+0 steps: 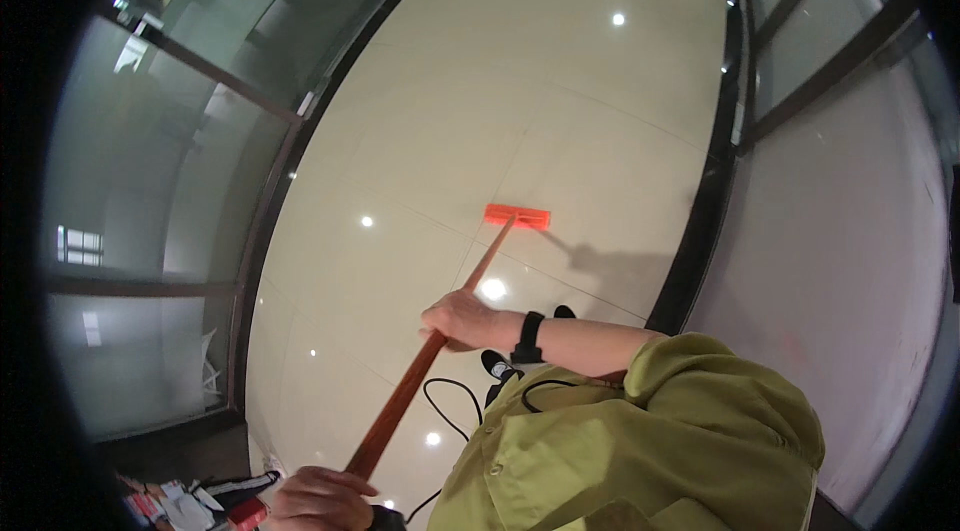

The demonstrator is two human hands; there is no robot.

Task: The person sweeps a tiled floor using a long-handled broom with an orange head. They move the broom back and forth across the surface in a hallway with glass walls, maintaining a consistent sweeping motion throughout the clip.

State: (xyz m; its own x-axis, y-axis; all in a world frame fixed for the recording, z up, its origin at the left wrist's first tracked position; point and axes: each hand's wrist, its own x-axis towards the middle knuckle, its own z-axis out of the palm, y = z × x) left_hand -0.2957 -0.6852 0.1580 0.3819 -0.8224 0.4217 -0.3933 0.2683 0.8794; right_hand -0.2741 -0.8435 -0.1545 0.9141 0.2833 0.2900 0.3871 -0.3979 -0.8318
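A long brown wooden pole point(397, 403) runs slantwise over the tiled floor point(450, 118). At its far end is an orange broom-like head point(536, 219), which appears to rest flat on the tiles. Whether it has bristles or a pad underneath is hidden. My right hand point(461, 317) is wrapped around the middle of the pole, a black band point(529, 336) on its wrist. Lower left, my left hand point(319, 501) grips the pole near its upper end, partly cut off by the picture's bottom edge.
Glass panels in dark frames point(255, 246) line the left side. A dark skirting point(694, 231) edges the pale wall point(817, 291) on the right. Assorted items point(187, 505) lie at lower left. A black cord point(450, 382) loops near my shoes point(493, 362).
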